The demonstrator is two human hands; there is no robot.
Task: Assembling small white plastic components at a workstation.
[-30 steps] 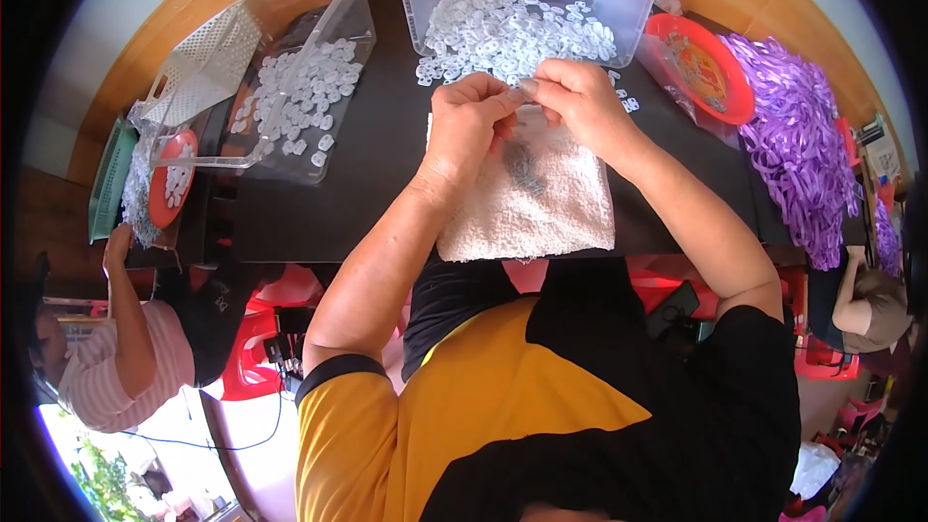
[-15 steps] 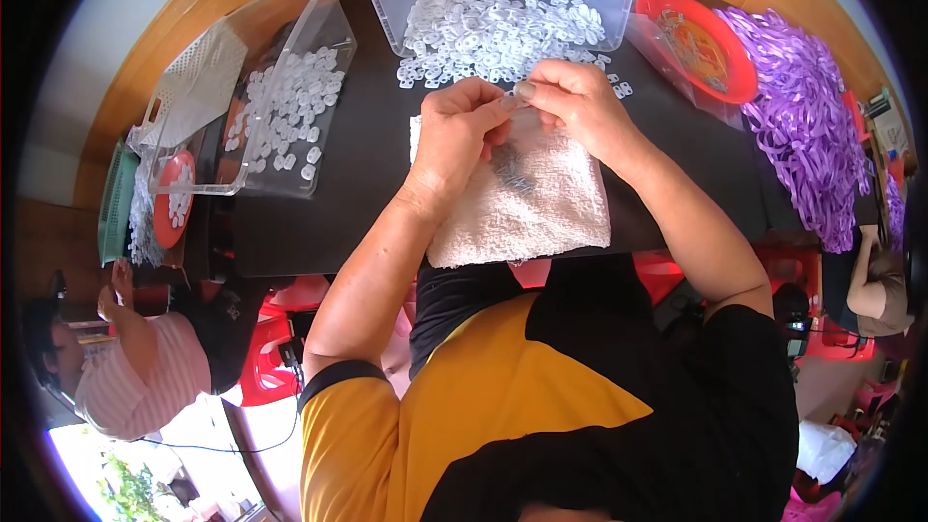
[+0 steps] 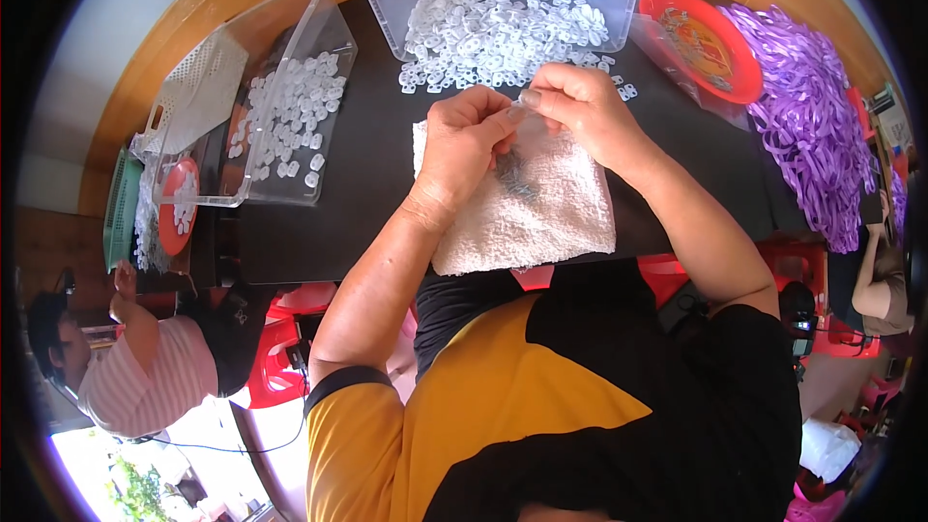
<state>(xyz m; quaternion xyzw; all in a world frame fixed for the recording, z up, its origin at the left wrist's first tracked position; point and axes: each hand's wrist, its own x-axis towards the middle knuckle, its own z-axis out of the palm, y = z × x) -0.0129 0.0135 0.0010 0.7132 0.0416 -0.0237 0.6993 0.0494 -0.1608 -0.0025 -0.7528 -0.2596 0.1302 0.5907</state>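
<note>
My left hand (image 3: 470,130) and my right hand (image 3: 585,114) meet above the far edge of a folded pale towel (image 3: 527,232). Thumb and fingers of both are pinched together around a small whitish plastic piece (image 3: 520,104), mostly covered by the fingertips. On the towel beneath lies a little heap of thin grey metal bits (image 3: 520,179), perhaps pins. Just beyond my hands, many small white plastic pieces with holes (image 3: 503,34) spill from a tipped clear plastic bin (image 3: 382,2) onto the dark table (image 3: 372,188).
A clear box (image 3: 324,150) with white pieces stands at left, near a red dish (image 3: 178,217) and a green basket (image 3: 120,208). At right are a red plate (image 3: 744,77) and a heap of purple ribbons (image 3: 807,126). Other people sit at both sides.
Both hands stay pinched together at nearly the same spot, with slight finger movement. The whole view has shifted a little.
</note>
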